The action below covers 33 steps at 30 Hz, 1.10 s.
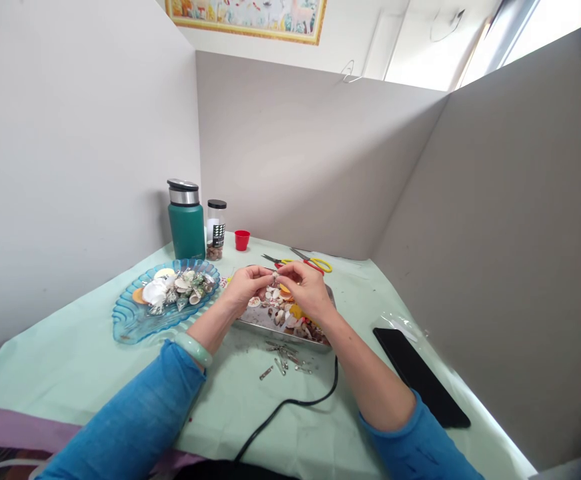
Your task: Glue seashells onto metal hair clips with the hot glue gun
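Over the metal tray [265, 329], my left hand [246, 288] and my right hand [306, 291] meet fingertip to fingertip. Both are closed in a pinch on a small whitish piece [275, 275] that looks like a seashell, mostly covered by the fingers. Below them the tray holds many small shells [281, 315] in white, brown, orange and yellow. On the near side of the tray lies a loose pile of metal pin backs [283, 359]. A pale green bangle circles my left wrist.
At left a blue shell-shaped dish [133, 328] holds larger seashells [180, 290]. Behind stand a green bottle [187, 230], a clear jar [215, 230] and a red cup [242, 241]. Scissors [315, 262] lie beyond the tray. A black cord [290, 401] runs nearby; a black slab [420, 377] lies right.
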{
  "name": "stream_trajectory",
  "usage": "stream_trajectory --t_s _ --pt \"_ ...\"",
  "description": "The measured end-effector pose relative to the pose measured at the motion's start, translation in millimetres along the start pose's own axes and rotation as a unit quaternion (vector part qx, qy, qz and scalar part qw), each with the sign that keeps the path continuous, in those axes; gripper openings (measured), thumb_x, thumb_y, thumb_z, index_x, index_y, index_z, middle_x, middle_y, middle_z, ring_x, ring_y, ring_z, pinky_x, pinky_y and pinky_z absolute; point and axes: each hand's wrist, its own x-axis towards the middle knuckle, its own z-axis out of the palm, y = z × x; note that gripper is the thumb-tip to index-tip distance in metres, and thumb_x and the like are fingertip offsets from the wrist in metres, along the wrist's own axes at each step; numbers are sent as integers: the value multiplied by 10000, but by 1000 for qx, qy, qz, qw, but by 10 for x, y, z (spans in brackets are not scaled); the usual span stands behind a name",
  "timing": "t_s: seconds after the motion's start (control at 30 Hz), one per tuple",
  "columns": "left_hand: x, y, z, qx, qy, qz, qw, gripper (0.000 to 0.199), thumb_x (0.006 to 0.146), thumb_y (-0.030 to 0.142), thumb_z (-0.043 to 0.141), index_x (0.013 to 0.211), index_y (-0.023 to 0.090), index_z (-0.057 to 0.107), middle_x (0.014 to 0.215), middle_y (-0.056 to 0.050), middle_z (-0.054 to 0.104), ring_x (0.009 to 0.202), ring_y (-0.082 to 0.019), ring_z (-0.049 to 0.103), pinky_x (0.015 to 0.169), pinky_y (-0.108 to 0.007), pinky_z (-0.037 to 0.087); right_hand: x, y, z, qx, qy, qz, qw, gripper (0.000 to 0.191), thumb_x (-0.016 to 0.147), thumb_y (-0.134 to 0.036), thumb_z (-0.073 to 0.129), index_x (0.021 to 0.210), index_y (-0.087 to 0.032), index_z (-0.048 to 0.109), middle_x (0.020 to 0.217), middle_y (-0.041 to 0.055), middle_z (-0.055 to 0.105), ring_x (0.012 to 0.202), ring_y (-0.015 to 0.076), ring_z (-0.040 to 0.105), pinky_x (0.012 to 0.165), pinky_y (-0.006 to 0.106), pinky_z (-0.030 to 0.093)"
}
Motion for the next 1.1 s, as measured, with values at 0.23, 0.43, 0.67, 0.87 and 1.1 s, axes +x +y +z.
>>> stream_trajectory --t_s 0.23,0.43,0.67,0.87,1.1 --pt "-2 13 2 29 7 15 999 250 594 297 760 708 117 629 484 41 514 377 -52 403 374 -191 324 10 31 9 22 -11 11 1000 126 780 -295 595 830 -187 633 789 26 655 697 146 591 650 262 461" --pt "-8 21 23 44 23 21 999 235 591 282 751 691 114 621 494 38 528 367 -49 403 368 -191 317 7 44 14 12 -15 7 1000 104 781 -271 589 831 -190 632 782 22 654 698 146 598 648 265 466" --pt "12 15 -34 -35 8 -34 999 254 589 269 769 729 108 631 529 19 563 369 -46 408 378 -193 332 27 -32 -64 29 -34 31 999 229 760 -256 619 981 -198 631 876 41 684 784 159 637 714 283 488" --pt "65 76 -146 -146 56 -56 986 162 638 140 711 764 106 616 634 -15 630 357 -23 380 386 -185 354 111 -46 -203 -81 -10 55 995 156 792 -255 553 873 -185 666 817 31 692 741 152 617 694 271 450" --pt "90 113 -217 -223 93 -44 969 124 682 91 671 793 114 621 640 19 607 378 -15 407 406 -161 389 367 -13 77 -338 -256 34 905 177 761 -194 559 817 -235 721 832 20 711 803 181 623 672 253 403"
